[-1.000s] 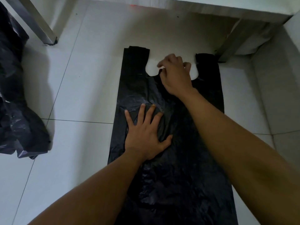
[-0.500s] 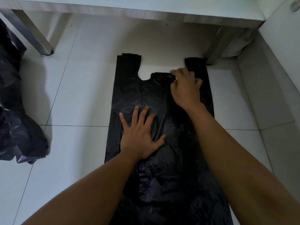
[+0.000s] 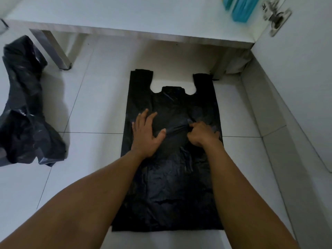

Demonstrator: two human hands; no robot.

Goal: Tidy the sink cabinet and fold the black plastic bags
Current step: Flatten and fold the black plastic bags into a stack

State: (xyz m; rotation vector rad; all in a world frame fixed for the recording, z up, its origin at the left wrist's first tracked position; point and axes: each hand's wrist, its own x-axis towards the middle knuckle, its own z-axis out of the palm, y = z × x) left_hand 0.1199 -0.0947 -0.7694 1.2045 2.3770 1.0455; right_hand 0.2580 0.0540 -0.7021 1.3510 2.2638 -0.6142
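Well left on the tiles, by a cabinet leg point(image 3: 53, 49): crumpled bag point(image 3: 27, 108). Pressing flat bag point(image 3: 170, 177) with left hand point(image 3: 146, 135), fingers spread; pinching its fold with right hand point(image 3: 203, 134).

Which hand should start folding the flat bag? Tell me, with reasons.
Right, probably. The right hand pinches a ridge of the flat bag near its right edge, while the left hand lies spread on it, suited to pinning.
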